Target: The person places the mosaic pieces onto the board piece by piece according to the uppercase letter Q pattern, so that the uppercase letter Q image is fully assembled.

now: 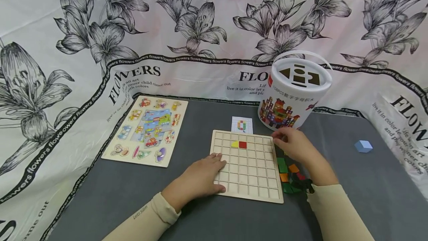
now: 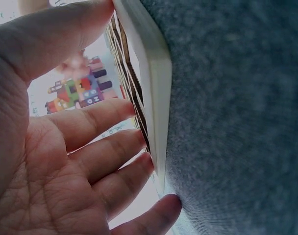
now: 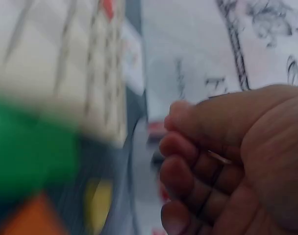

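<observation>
Left hand, fingers spread, touching the grid board on the desk; right hand curled narrow near its far corner, contents indiscernible. A steadied board should help loose blocks seat squarely.

The board is coloured pale wood and patterned with a square grid; on it, a yellow piece and a red square are seen. Right of the board, green pieces and orange pieces are shown, the most shaded perhaps dark green. Behind the board, a white bucket is printed with multicoloured buildings, and a white cloth is patterned with black flowers.
</observation>
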The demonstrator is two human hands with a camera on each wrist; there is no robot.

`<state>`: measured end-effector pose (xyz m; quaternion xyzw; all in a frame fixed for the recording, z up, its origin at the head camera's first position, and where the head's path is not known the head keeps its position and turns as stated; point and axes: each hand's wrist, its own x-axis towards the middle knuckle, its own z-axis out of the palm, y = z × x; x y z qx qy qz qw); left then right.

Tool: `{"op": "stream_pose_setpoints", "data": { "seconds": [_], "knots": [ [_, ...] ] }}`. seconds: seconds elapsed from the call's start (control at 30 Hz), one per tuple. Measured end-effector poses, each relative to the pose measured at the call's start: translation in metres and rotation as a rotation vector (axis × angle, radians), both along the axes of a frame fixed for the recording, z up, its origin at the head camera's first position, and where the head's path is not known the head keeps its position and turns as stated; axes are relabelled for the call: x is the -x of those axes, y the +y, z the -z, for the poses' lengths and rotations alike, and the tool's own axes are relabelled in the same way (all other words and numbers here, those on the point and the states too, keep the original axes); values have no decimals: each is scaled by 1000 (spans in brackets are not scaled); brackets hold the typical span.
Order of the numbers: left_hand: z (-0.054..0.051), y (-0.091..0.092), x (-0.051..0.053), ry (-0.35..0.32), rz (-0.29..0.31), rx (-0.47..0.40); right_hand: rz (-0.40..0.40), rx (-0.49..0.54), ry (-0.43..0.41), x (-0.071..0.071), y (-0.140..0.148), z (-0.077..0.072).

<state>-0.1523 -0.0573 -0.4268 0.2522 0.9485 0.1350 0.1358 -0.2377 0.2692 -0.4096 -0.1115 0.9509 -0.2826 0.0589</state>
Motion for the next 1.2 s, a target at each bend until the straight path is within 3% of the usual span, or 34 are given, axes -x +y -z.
{"op": "stream_pose_setpoints", "data": {
  "seconds": [0.23,0.37,0.73,1.0,1.2],
  "knots": [
    [-1,-2,2,1,-3,3,76,-111,-13,-20,39,20],
    [1,-3,0,15,-11,-2,102,-82,10,-25,38,28],
    [3,-2,2,5,-1,-9,158,-36,-9,-28,35,29],
    [-2,-3,1,8,-3,-3,163,107,14,-18,-9,6],
    [1,-2,2,7,1,-18,113,173,-23,3,-51,14]
  ]
}}
